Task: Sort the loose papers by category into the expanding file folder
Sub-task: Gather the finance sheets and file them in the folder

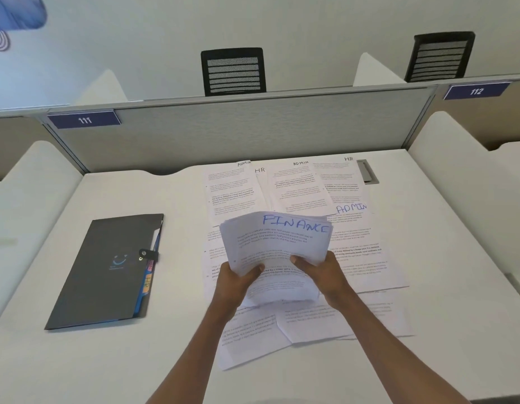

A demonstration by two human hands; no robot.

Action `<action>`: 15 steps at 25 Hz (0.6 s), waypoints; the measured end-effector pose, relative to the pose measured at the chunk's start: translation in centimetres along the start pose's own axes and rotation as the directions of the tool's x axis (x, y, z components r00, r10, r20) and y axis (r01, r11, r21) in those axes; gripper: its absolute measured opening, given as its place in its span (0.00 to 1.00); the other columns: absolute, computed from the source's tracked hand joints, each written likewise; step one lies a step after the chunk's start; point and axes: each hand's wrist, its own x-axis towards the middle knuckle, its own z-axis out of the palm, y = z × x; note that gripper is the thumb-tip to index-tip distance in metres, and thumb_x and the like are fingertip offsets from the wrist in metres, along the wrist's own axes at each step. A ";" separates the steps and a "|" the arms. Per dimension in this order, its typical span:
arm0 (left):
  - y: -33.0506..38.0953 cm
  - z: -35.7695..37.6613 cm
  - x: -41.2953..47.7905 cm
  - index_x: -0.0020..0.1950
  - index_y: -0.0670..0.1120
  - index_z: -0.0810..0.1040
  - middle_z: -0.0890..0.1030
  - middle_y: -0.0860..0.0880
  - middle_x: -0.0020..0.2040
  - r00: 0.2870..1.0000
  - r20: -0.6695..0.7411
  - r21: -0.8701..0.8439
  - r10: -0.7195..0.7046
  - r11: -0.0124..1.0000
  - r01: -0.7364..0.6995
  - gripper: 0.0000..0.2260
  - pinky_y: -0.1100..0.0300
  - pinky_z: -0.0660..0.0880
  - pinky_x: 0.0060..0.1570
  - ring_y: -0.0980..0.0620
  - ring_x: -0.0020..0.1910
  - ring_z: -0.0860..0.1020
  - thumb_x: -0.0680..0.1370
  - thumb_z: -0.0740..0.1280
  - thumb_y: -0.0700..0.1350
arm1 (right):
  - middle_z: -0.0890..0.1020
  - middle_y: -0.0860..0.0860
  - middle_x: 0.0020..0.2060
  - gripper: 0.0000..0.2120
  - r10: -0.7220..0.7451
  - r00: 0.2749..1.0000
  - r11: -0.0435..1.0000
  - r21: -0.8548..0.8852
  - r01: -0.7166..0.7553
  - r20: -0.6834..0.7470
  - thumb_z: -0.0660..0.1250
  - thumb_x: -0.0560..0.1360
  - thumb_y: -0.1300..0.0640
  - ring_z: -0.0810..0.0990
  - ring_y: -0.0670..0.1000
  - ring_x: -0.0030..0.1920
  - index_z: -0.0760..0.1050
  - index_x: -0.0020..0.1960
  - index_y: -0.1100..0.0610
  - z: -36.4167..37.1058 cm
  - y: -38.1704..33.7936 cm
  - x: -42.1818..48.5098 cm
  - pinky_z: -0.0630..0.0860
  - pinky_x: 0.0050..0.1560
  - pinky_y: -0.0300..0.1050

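Note:
I hold a stack of white sheets [277,246] above the desk, its top page marked FINANCE in blue. My left hand [237,277] grips the stack's lower left edge, thumb on top. My right hand [323,272] grips its lower right edge the same way. Under and around the stack lie several loose papers [366,258] spread over the desk, some headed ADMIN [351,207] and HR [260,170]. The dark grey expanding file folder [107,272] lies closed on the desk to the left, its strap snapped and coloured tabs showing along its right side.
A grey partition [238,132] with labels 111 and 112 closes off the desk's far edge. A grey cable port [368,170] sits at the desk's back right. White side dividers flank the desk. Two black chairs [233,72] stand beyond the partition.

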 end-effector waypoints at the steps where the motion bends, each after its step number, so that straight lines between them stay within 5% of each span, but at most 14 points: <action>1: -0.1 0.1 0.0 0.59 0.52 0.84 0.89 0.54 0.53 1.000 -0.013 0.001 0.010 1.000 -0.010 0.14 0.53 0.85 0.50 0.54 0.50 0.87 0.75 0.78 0.40 | 0.88 0.52 0.52 0.16 -0.010 1.000 1.000 0.010 0.010 -0.019 0.78 0.74 0.60 0.87 0.53 0.54 0.83 0.61 0.56 0.0 0.1 0.0 0.84 0.50 0.45; 15: -3.0 1.1 -1.0 0.58 0.59 0.84 0.87 0.51 0.57 0.997 0.057 0.047 -0.046 0.998 0.043 0.17 0.48 0.84 0.54 0.51 0.55 0.86 0.77 0.77 0.39 | 0.88 0.52 0.54 0.18 0.056 0.998 0.998 -0.011 -0.056 0.017 0.78 0.74 0.60 0.86 0.55 0.57 0.82 0.63 0.54 -1.6 3.3 -0.3 0.84 0.56 0.54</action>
